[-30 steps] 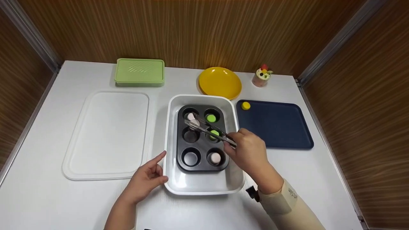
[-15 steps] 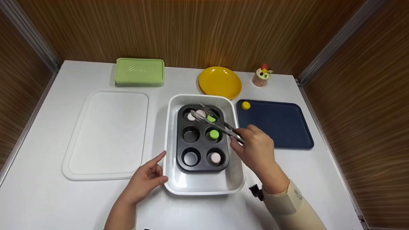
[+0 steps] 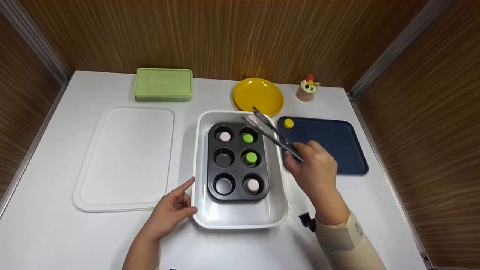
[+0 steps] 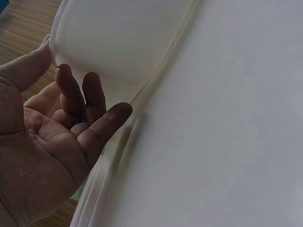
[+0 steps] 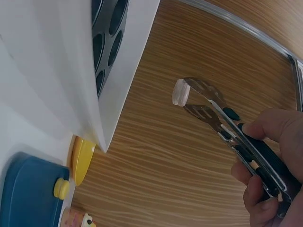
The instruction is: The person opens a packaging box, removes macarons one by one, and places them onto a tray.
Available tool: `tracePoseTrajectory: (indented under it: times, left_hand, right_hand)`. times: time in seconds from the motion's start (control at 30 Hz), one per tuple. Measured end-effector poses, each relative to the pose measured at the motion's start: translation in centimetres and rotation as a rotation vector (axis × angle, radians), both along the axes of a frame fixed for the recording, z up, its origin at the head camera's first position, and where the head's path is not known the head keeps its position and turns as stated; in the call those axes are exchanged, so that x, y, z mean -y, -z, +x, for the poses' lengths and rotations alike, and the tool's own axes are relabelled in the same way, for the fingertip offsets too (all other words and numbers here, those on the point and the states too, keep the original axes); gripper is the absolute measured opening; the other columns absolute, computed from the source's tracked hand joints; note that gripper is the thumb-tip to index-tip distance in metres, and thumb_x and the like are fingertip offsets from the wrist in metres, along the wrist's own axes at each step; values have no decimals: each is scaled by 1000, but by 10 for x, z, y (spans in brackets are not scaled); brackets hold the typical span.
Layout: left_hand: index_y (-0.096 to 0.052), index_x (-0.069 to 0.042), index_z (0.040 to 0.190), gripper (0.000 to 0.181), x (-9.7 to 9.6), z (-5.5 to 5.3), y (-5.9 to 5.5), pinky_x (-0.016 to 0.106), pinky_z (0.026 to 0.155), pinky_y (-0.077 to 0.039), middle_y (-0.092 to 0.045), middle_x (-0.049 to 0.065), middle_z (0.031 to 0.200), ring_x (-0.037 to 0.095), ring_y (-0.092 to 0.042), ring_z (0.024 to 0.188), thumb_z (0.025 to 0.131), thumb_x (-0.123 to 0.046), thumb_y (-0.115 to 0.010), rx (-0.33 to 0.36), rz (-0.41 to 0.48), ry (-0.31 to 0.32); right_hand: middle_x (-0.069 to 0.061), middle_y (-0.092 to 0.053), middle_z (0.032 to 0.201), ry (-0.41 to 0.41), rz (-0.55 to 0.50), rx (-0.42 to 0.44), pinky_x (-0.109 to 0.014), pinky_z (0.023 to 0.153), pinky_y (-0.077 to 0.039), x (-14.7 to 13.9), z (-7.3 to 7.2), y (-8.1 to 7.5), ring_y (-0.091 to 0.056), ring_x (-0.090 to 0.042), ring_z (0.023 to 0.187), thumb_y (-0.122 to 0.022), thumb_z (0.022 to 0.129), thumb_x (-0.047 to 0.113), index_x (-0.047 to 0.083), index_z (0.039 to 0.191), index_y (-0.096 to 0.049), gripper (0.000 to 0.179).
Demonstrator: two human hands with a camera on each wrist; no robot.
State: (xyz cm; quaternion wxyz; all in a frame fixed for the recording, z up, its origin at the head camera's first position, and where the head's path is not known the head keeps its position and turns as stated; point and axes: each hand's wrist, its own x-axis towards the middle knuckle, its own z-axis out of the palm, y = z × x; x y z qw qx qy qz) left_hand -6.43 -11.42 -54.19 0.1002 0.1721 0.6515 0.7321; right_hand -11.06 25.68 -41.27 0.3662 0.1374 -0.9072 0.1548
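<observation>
My right hand [image 3: 315, 167] grips metal tongs [image 3: 275, 138] with dark handles, raised over the right rim of a white basin [image 3: 240, 226]. A pale pink macaron [image 5: 180, 92] is pinched between the tips of the tongs. Inside the basin lies a dark muffin pan [image 3: 237, 168]. Its right column holds two green macarons [image 3: 251, 158] and a pink macaron [image 3: 253, 185] at the near end; one more pink macaron [image 3: 225, 137] sits in the far left cup. With index finger and thumb, my left hand [image 3: 170, 212] touches the basin's left side, its other fingers loosely bent.
A white lid [image 3: 127, 157] lies left of the basin. Behind are a green lidded box [image 3: 163, 84], a yellow plate [image 3: 258, 95] and a dessert cup [image 3: 306, 91]. On the right, a navy tray [image 3: 322, 146] bears a yellow macaron [image 3: 288, 123]. Wood-grain panels enclose the table.
My right hand has lifted the pink macaron in the tongs from near the far left cup, moving right and away across the pan to the basin's far right corner. The left hand stays put.
</observation>
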Motion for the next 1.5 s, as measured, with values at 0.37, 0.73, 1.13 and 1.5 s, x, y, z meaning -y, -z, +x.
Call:
tracePoseTrajectory:
  times: [0.37,0.73,1.13,1.5]
  left_hand:
    - [-39,13,156,76,0,0,3,18,69,-48,-57,2,87,8,-55,80,89,10,-76,-31,7,-7]
    - [-40,11,156,77,1,0,4,18,71,-50,-58,2,87,8,-56,80,88,10,-76,-22,16,-6]
    - [-38,12,156,77,0,1,2,18,70,-49,-57,3,88,8,-56,79,89,10,-76,-20,17,-1]
    - [-36,16,155,77,0,0,1,18,71,-49,-57,4,87,8,-56,80,89,11,-75,-25,9,-6]
  right_hand:
    - [-17,-62,77,141,-15,6,-57,50,-48,-27,-1,-6,-59,-38,57,-79,83,12,-4,97,-79,22]
    - [-21,-65,79,250,-41,26,-60,51,-47,-57,-3,-10,-61,-45,60,-78,85,15,-5,97,-79,24]
    - [-26,-67,87,385,-54,133,-67,62,-49,-85,-11,-7,-65,-54,74,-74,86,15,-3,100,-79,24]
    - [-31,-68,94,460,-42,280,-69,71,-50,-110,-25,8,-65,-58,86,-71,90,18,-4,104,-78,27]
